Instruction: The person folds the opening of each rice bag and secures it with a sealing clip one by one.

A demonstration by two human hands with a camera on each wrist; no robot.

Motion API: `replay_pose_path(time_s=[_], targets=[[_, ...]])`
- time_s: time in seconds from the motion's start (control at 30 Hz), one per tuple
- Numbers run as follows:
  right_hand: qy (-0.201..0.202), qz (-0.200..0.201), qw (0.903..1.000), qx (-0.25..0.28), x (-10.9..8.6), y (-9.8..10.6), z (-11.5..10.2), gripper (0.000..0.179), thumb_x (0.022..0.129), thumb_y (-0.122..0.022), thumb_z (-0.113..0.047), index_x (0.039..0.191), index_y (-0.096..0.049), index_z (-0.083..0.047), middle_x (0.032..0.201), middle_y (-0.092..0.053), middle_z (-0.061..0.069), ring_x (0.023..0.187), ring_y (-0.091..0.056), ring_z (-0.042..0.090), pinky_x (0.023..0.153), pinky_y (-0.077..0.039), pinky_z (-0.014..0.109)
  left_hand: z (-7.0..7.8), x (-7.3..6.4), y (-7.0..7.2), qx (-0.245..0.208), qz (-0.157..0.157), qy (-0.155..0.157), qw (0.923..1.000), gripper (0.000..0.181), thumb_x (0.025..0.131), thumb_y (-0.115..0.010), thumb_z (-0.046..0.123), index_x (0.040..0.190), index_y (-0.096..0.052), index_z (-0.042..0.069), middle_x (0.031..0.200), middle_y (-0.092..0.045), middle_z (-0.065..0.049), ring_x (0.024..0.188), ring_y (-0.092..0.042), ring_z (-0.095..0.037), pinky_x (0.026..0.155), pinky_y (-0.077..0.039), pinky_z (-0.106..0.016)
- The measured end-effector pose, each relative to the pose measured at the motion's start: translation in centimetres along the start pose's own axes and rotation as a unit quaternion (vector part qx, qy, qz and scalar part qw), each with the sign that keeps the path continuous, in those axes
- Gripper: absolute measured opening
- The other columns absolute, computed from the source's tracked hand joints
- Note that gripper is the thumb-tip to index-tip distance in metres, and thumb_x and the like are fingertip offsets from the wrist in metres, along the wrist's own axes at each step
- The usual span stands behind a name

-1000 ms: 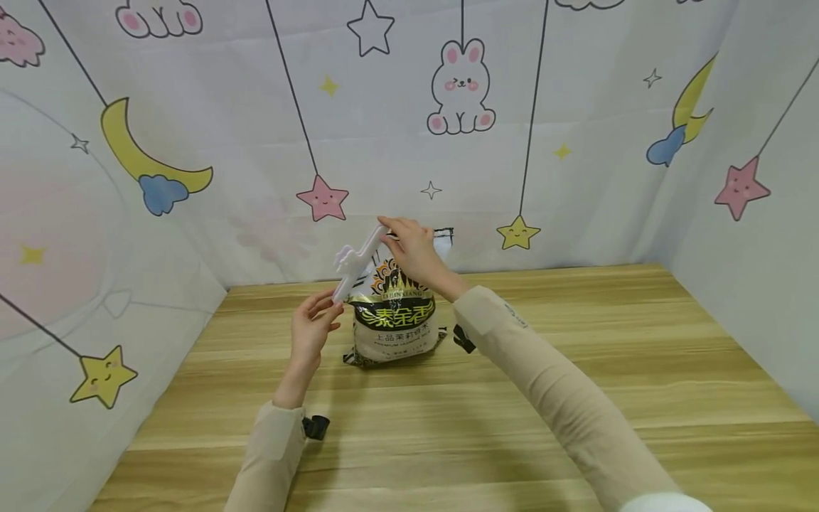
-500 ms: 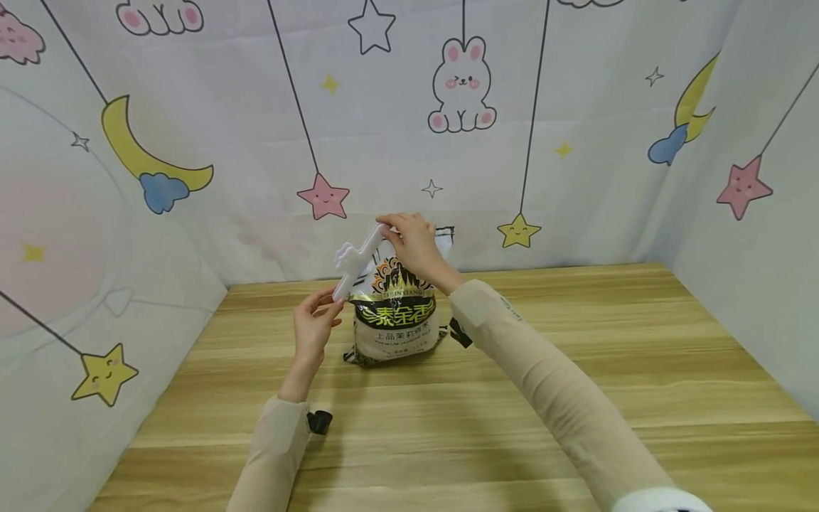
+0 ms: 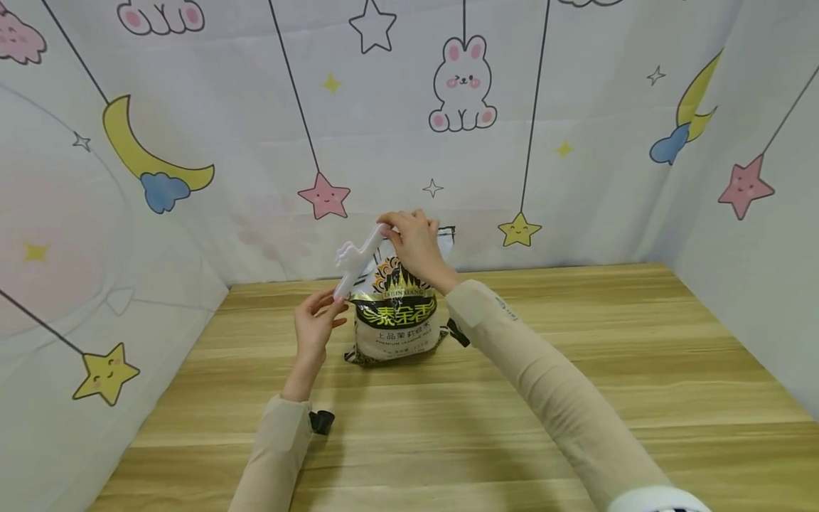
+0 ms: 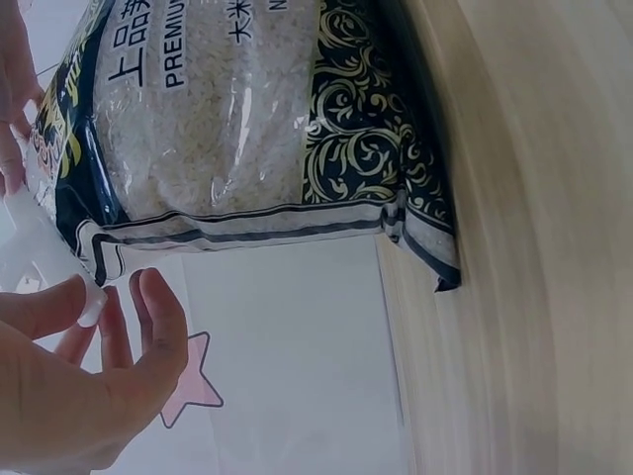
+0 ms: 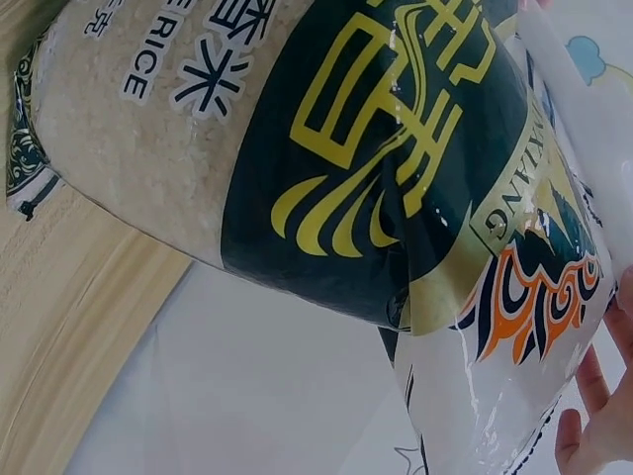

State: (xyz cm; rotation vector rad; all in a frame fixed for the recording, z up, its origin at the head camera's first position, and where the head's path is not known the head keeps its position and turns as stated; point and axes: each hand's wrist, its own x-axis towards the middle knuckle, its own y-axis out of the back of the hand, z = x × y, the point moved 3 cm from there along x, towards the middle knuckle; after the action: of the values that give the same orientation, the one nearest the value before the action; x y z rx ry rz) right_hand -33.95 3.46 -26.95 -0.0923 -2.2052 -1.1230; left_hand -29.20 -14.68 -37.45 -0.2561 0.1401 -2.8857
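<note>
A clear-fronted bag of rice (image 3: 397,334) with black and gold print stands upright on the table. Across its upper left corner slants a pale lilac-white bag clip (image 3: 355,264) with a shaped ornament at its middle. My left hand (image 3: 313,328) pinches the clip's lower end between thumb and fingers, as the left wrist view shows close up at the clip tip (image 4: 91,307). Higher up, my right hand (image 3: 412,243) holds the clip's upper end by the bag's top. The right wrist view shows the bag's creased front (image 5: 346,168); whether the clip's jaws are fully closed cannot be told.
A wood-grain table (image 3: 486,419) extends around the bag on every side. Close behind it hangs a white curtain (image 3: 256,213) printed with stars, moons and rabbits, which also covers both sides. Black wrist-camera mounts (image 3: 322,422) stick out from the sleeves.
Both hands keep their hold on the clip, and clip and bag stay in place. The left forearm has edged slightly up and right, and the right forearm slightly left.
</note>
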Motion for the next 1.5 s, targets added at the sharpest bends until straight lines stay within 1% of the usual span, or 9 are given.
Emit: replay_pose_path(time_s=[0.27, 0.43, 0.67, 0.77, 0.83, 1.0, 1.13, 1.33, 1.5], targets=[[0.023, 0.031, 0.9983, -0.043, 0.1, 0.0, -0.1, 0.022, 0.089, -0.048, -0.028, 0.103, -0.063, -0.019, 0.101, -0.066, -0.002, 0.089, -0.038, 0.021, 0.072, -0.021, 0.034, 0.0, -0.1, -0.1, -0.018, 0.006, -0.006, 0.9998, 0.031, 0.08, -0.059, -0.005, 0.11, -0.055, -0.012, 0.073, -0.061, 0.01, 0.061, -0.065, -0.008, 0.053, -0.054, -0.022], [0.022, 0.038, 0.9981, -0.044, 0.0, -0.1, -0.1, 0.022, 0.089, -0.048, -0.028, 0.102, -0.063, -0.019, 0.097, -0.066, -0.002, 0.087, -0.034, 0.021, 0.071, -0.019, 0.033, 0.1, -0.2, -0.1, -0.019, 0.012, -0.006, 0.9997, 0.03, 0.081, -0.058, -0.006, 0.109, -0.055, -0.012, 0.073, -0.06, 0.009, 0.06, -0.064, -0.007, 0.054, -0.055, -0.022], [0.024, 0.041, 0.9979, -0.044, 0.0, 0.0, -0.3, 0.021, 0.089, -0.049, -0.027, 0.101, -0.063, -0.019, 0.096, -0.066, -0.002, 0.085, -0.031, 0.022, 0.069, -0.018, 0.034, 0.1, -0.1, -0.4, -0.045, 0.023, -0.001, 0.9987, 0.029, 0.08, -0.056, -0.01, 0.109, -0.053, -0.015, 0.068, -0.059, 0.006, 0.058, -0.064, -0.007, 0.056, -0.056, -0.027], [0.023, 0.043, 0.9977, -0.048, 0.1, 0.0, -0.3, 0.02, 0.089, -0.049, -0.026, 0.101, -0.063, -0.019, 0.095, -0.066, -0.002, 0.084, -0.03, 0.022, 0.069, -0.017, 0.033, 0.1, -0.1, -0.4, -0.048, 0.023, 0.003, 0.9986, 0.03, 0.08, -0.056, -0.009, 0.11, -0.053, -0.015, 0.068, -0.059, 0.006, 0.057, -0.064, -0.006, 0.057, -0.056, -0.028], [0.021, 0.044, 0.9976, -0.049, 0.1, -0.1, -0.3, 0.021, 0.089, -0.048, -0.026, 0.101, -0.063, -0.019, 0.096, -0.066, -0.002, 0.084, -0.03, 0.022, 0.069, -0.018, 0.033, 0.1, 0.0, -0.3, -0.045, 0.023, 0.007, 0.9987, 0.031, 0.08, -0.057, -0.009, 0.11, -0.052, -0.015, 0.068, -0.058, 0.006, 0.057, -0.064, -0.006, 0.056, -0.056, -0.027], [0.011, 0.043, 0.9975, -0.055, -0.2, -0.2, -0.4, 0.022, 0.09, -0.048, -0.028, 0.105, -0.061, -0.02, 0.1, -0.065, -0.003, 0.086, -0.033, 0.021, 0.07, -0.022, 0.034, 0.1, -0.2, -0.2, -0.027, 0.014, 0.024, 0.9992, 0.03, 0.081, -0.057, -0.007, 0.111, -0.054, -0.01, 0.068, -0.059, 0.008, 0.06, -0.065, -0.009, 0.055, -0.055, -0.026], [0.013, 0.043, 0.9968, -0.066, -0.6, -0.3, -0.6, 0.023, 0.09, -0.048, -0.027, 0.11, -0.059, -0.021, 0.104, -0.063, -0.003, 0.088, -0.035, 0.022, 0.07, -0.023, 0.034, 0.1, -0.4, 0.0, -0.013, 0.006, 0.035, 0.9993, 0.031, 0.083, -0.056, -0.004, 0.114, -0.054, -0.007, 0.069, -0.061, 0.011, 0.058, -0.063, -0.005, 0.054, -0.055, -0.025], [0.019, 0.046, 0.9965, -0.067, -1.1, -0.4, -0.7, 0.028, 0.09, -0.05, -0.024, 0.117, -0.057, -0.019, 0.11, -0.061, -0.001, 0.09, -0.036, 0.022, 0.071, -0.023, 0.036, 0.1, -0.5, 0.0, -0.009, 0.004, 0.037, 0.9993, 0.032, 0.084, -0.056, -0.001, 0.115, -0.054, -0.006, 0.071, -0.062, 0.012, 0.056, -0.062, -0.003, 0.05, -0.054, -0.024], [0.032, 0.048, 0.9955, -0.075, -1.5, -0.3, -0.5, 0.032, 0.091, -0.049, -0.024, 0.122, -0.054, -0.02, 0.113, -0.06, -0.001, 0.091, -0.035, 0.022, 0.071, -0.022, 0.036, 0.0, -0.5, 0.0, -0.006, -0.001, 0.038, 0.9993, 0.032, 0.086, -0.054, 0.001, 0.117, -0.054, -0.004, 0.068, -0.062, 0.012, 0.056, -0.062, -0.003, 0.048, -0.053, -0.023]])
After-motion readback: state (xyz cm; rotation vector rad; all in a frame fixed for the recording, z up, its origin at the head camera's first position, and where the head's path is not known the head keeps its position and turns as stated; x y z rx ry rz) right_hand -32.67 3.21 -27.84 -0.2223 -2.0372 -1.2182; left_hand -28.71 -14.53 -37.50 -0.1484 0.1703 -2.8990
